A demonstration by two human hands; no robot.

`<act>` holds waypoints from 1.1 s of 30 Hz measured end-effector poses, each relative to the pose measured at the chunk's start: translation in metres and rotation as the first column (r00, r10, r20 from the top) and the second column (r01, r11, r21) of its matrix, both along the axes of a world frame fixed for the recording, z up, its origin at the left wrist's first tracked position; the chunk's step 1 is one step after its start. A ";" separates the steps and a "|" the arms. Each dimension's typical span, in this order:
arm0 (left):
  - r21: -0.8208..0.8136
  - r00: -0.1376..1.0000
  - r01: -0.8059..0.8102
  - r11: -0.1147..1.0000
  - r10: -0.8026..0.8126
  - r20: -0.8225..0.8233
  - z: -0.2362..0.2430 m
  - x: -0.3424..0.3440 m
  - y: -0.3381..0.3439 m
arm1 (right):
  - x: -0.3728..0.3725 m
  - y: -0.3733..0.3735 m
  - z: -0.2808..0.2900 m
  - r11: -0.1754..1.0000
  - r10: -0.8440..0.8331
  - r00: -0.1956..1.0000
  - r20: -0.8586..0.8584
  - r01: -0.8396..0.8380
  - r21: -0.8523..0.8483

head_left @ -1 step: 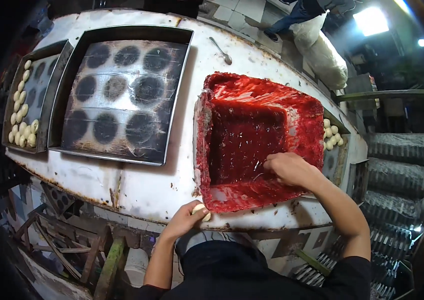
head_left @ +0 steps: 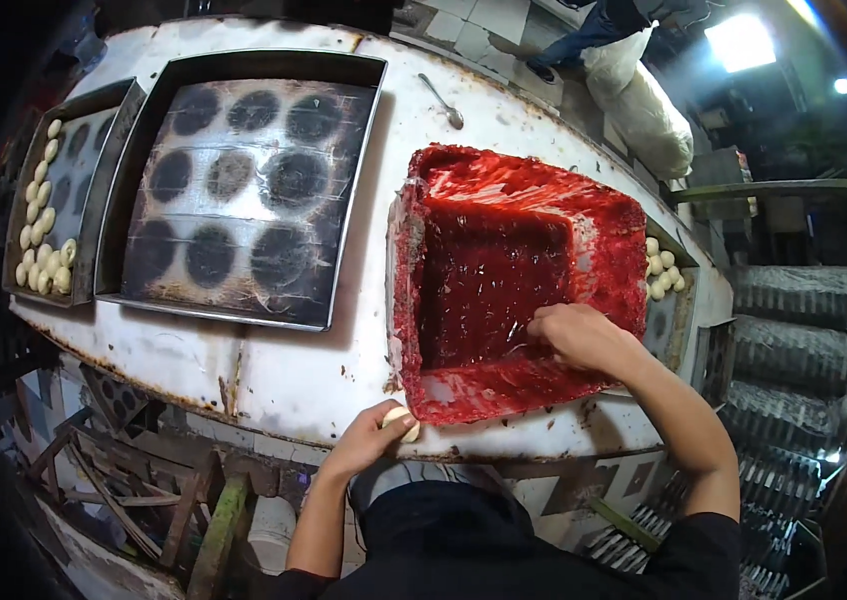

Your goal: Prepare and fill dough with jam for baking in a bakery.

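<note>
A red-smeared tub (head_left: 612,230) stands at the table's near edge, with thick dark red filling (head_left: 484,270) inside. My right hand (head_left: 584,338) reaches over its near right side, fingers curled just above the filling. A thin shiny glint shows by these fingertips; whatever they grip is hidden. At the tub's near left corner, my left hand (head_left: 374,438) is closed around a pale, round piece of dough (head_left: 402,424), thumb on top.
Left of the tub lies a large square metal tray (head_left: 229,175) with dark round marks. Beyond it, a narrower-looking tray (head_left: 114,200) holds several dough balls (head_left: 44,265). More dough balls (head_left: 662,268) sit right of the tub. A spoon (head_left: 454,116) lies behind it on the white table (head_left: 294,370).
</note>
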State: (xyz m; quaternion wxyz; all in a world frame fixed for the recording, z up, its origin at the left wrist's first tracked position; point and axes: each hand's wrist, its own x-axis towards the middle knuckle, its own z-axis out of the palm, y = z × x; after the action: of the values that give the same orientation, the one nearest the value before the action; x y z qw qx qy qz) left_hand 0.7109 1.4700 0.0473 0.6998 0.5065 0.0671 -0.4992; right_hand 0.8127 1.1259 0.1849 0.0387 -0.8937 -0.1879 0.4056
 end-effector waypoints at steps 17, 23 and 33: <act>-0.032 0.995 -0.089 0.995 0.091 0.043 0.011 -0.038 -0.001 | 0.007 -0.030 0.011 0.738 -0.378 0.799 -0.468 0.565 0.369; -0.093 0.909 -0.411 0.907 0.416 0.030 0.047 -0.078 -0.063 | -0.067 -0.016 0.075 0.673 -0.421 0.870 -0.255 0.489 0.555; -0.141 0.740 -0.673 0.726 0.656 -0.148 0.106 -0.155 -0.202 | -0.290 -0.038 -0.054 0.159 -0.853 0.520 0.049 0.169 0.973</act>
State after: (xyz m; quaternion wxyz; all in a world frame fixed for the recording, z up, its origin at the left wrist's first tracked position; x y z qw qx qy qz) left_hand 0.5554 1.2677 0.1536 0.8724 0.3591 0.2278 -0.2410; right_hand 0.5223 1.0878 0.1304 0.5922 -0.7961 -0.0273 -0.1214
